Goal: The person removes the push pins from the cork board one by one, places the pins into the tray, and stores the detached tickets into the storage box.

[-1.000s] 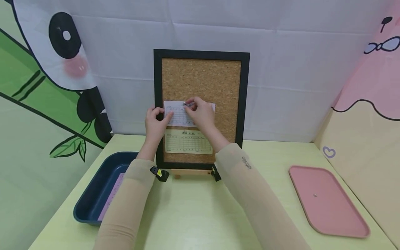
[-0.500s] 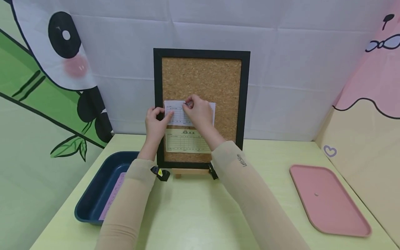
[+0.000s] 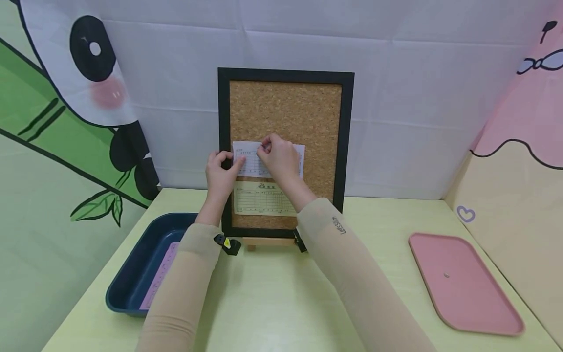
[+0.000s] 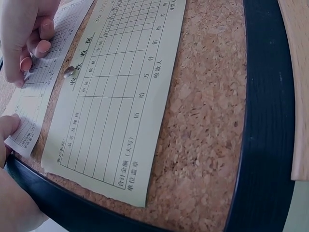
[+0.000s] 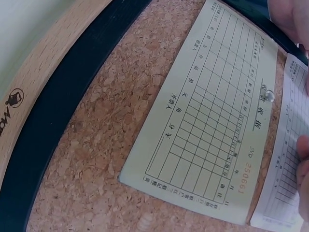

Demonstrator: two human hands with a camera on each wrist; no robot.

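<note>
A black-framed corkboard (image 3: pixel 286 112) stands on a small wooden easel (image 3: pixel 270 242). On its lower half are a white receipt slip (image 3: pixel 250 161) and, below that, a pale yellow receipt slip (image 3: pixel 264 199). A clear pushpin (image 5: pixel 269 95) sticks through the yellow slip's heading. My left hand (image 3: pixel 220 178) grips the board's left edge, its thumb (image 4: pixel 8 124) pressing the white slip's left end. At the white slip's top middle, my right hand (image 3: pixel 281 159) pinches a small pin against the paper. The fingers mostly hide that pin.
To the left is a dark blue tray (image 3: pixel 120 274) holding a pink slip (image 3: pixel 160 276), partly behind my left sleeve. On the right lies a pink tray (image 3: pixel 475 303) with one tiny object (image 3: pixel 446 275) on it. A pale cloth backdrop (image 3: pixel 396 88) hangs behind the board.
My right hand has shifted slightly left at the white slip's top, and its fingers now cover the pin seen a second ago. My left hand has stayed on the board's edge.
</note>
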